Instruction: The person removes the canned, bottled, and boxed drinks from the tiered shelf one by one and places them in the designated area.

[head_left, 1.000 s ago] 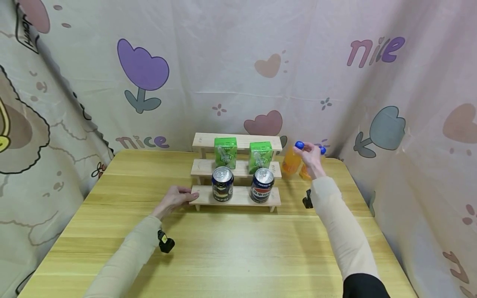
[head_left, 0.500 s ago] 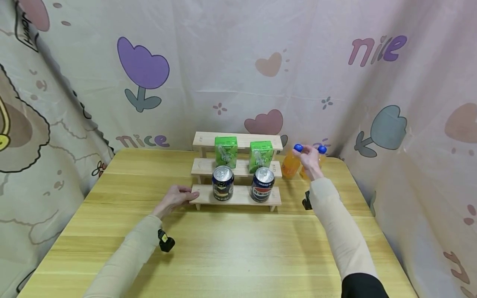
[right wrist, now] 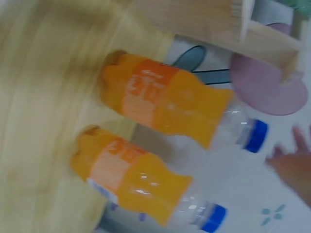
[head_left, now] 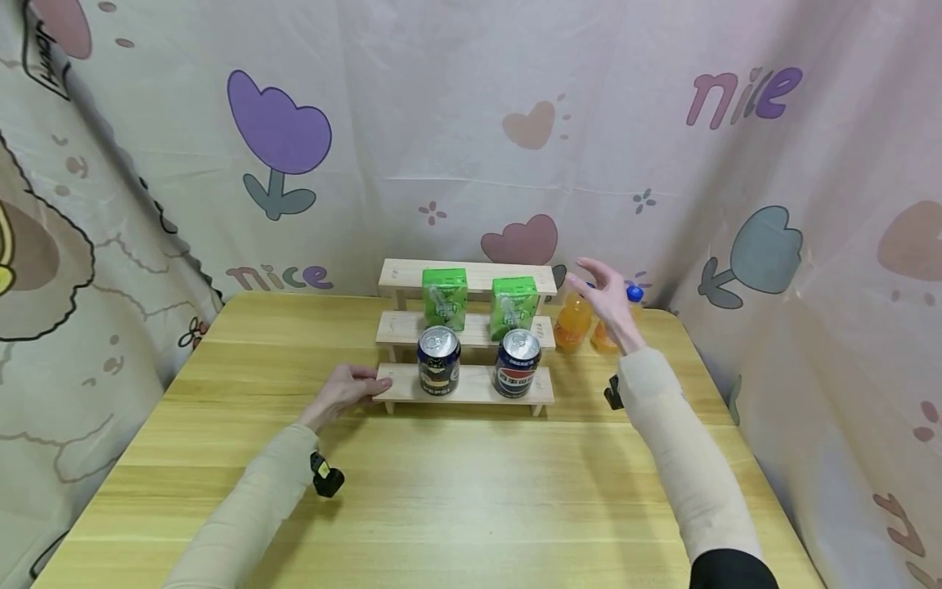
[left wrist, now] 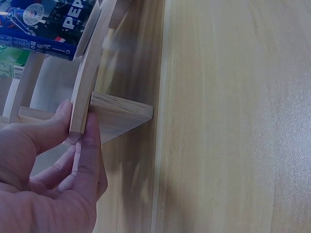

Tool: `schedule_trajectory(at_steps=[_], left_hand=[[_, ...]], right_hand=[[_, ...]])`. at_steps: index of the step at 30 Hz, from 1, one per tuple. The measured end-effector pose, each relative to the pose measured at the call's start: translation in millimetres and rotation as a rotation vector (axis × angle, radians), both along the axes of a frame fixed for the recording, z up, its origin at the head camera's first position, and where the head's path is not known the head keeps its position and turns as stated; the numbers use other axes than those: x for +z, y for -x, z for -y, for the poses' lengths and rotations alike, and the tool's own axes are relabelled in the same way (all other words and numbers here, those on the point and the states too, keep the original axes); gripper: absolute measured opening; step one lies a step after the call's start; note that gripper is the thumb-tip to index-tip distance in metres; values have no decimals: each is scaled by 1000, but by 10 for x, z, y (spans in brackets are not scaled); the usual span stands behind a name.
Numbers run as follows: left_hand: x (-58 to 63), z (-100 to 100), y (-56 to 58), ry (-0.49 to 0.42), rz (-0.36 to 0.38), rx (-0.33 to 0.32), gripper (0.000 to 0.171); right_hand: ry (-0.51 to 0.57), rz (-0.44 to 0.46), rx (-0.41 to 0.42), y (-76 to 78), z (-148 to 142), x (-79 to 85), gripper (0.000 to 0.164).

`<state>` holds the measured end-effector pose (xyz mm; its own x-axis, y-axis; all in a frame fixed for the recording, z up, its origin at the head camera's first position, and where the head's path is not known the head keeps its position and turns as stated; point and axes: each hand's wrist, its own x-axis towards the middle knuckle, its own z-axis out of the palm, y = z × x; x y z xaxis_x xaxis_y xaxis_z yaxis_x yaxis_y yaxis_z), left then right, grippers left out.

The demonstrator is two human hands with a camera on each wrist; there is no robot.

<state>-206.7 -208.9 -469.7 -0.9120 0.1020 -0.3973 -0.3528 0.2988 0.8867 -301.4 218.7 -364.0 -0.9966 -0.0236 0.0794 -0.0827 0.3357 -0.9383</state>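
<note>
With thumb and fingers, my left hand [head_left: 344, 394] pinches the left end of the lowest shelf of a three-tier wooden rack [head_left: 477, 386]; in the left wrist view the thumb lies on top of the board [left wrist: 83, 92] and a finger below. My right hand [head_left: 607, 296] is off to the right of the rack, thumb and fingers spread around nothing. Behind it stand two bottles of orange soda with blue caps, the nearer-to-rack bottle [head_left: 571, 329] and the outer bottle [head_left: 603, 340]. The right wrist view shows both bottles upright on the table, the hand [right wrist: 294, 167] apart from the caps.
On the bottom shelf stand two dark blue soda cans, left can [head_left: 438, 364] and right can [head_left: 518, 366]. Two green drink cartons, left carton [head_left: 445, 299] and right carton [head_left: 513, 307], stand on the middle shelf. A patterned curtain [head_left: 412, 123] hangs behind the table [head_left: 441, 499].
My right hand has let go of the cap of the bottle nearer the rack, risen slightly and spread its fingers. My left hand keeps its pinch on the shelf.
</note>
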Motion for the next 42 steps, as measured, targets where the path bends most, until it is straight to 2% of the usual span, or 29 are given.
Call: schedule_trajectory(at_steps=[4,8,14,20,25,28,35,42], left_hand=[[-2,7,3,9,-9,2,58],[-12,23,7,8,-18,-2,52],[-25,17,3,10,-24,-10,49],[-36,8,13,3,-26,-6,41],[-34,5,13,-5,-18,-2,47],[-37,2,15,-4,-18,-1,50],[-33,3,16,-27,-12,-1,44],[-22,-3,15,-29,0,-3,46]], right_hand=[[-6,-49,216,-72,86,91,55],[10,-19,390,-106,185,143,57],[-28,58,485,-86,288,152,65],[-56,67,519,-4,345,127,60],[-64,72,501,11,383,126,53],[-66,61,475,-2,406,123,50],[-51,-14,442,-51,435,85,44],[-17,-58,393,-139,315,81,43]])
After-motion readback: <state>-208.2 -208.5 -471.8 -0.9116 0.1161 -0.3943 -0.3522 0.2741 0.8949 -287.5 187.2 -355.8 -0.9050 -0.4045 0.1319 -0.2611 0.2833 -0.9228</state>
